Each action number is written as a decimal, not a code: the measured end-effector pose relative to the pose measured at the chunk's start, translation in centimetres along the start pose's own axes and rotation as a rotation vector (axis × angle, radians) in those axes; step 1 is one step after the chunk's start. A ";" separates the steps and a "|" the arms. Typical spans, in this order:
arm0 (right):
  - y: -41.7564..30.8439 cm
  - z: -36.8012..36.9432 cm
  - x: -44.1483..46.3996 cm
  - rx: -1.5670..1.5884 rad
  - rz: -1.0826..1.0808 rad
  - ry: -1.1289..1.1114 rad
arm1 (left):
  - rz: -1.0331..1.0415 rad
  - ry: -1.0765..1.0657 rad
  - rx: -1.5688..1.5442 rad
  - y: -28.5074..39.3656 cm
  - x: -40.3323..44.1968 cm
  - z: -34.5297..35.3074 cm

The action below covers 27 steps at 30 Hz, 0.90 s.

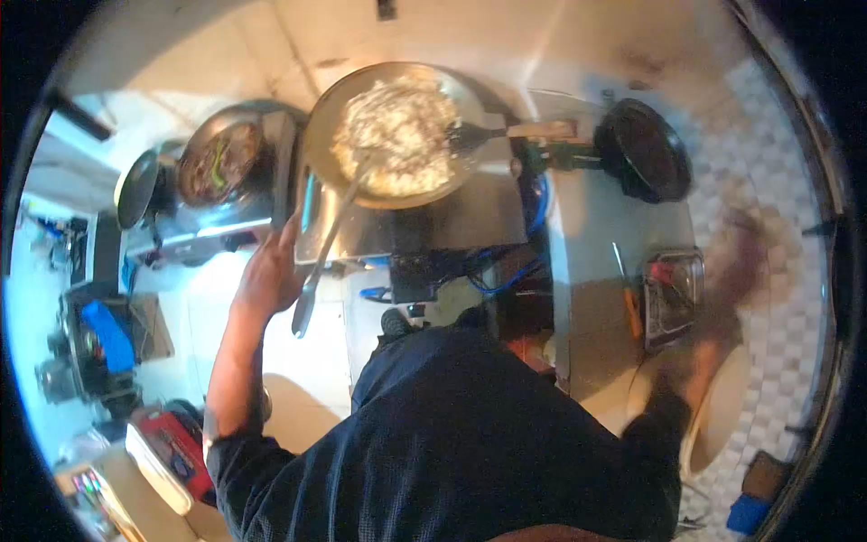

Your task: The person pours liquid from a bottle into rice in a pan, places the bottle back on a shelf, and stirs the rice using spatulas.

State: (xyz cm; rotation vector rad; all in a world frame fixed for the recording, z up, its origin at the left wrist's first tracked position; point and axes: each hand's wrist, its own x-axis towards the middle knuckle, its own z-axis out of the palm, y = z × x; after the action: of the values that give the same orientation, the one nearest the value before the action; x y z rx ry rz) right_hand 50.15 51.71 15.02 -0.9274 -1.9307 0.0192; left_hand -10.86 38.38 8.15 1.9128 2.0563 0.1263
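Right ahead of the person, the wide pan [325, 167] sits on the metal stove [442, 230], filled with pale, crumbly food [397, 126]. A long-handled spoon [327, 253] leans over its near rim, the handle sticking out past the stove edge, probably so it can be reached without going over the heat. The turner [533, 130] lies across the right side of the pan, its wooden handle pointing outward, likely for the same reason.

The left hand [267, 271] is just beside the spoon's handle, fingers pointing up towards the stove. The view doesn't show whether they touch or close around it, so I cannot tell its grip. The right hand [744, 253] reaches out to the far right, beyond the metal tray [671, 344] and the orange-handled tool [631, 312]. It is too blurred to say how wide its grip is or whether it holds anything.

The red box [176, 452] at lower left may carry print, but no brand, label or writing is readable.
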 end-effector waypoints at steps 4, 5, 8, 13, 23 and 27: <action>-4.5 16.0 -2.7 0.480 0.717 -0.107 | 0.132 0.064 -0.114 -1.7 2.3 1.6; -3.0 19.4 -3.5 0.598 0.912 -0.044 | 0.146 0.058 -0.237 -1.0 2.8 2.1; 3.4 25.7 -2.9 0.441 0.819 0.283 | 0.204 0.103 -0.126 -0.5 5.0 6.0; 5.5 27.4 3.3 0.700 0.839 -0.135 | 0.187 0.177 0.594 -2.9 8.2 1.3; 3.2 24.8 13.4 -0.004 0.261 -0.374 | 0.158 0.164 0.843 3.6 13.4 -14.8; 3.2 26.8 14.8 0.144 -0.011 -0.162 | -0.168 -0.033 0.907 4.0 18.7 -17.2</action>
State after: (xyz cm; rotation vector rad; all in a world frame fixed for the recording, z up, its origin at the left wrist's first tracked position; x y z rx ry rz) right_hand 27.80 72.47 10.47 -0.8410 -2.0534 0.2305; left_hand -13.02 59.82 22.18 2.1134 2.4631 -1.0302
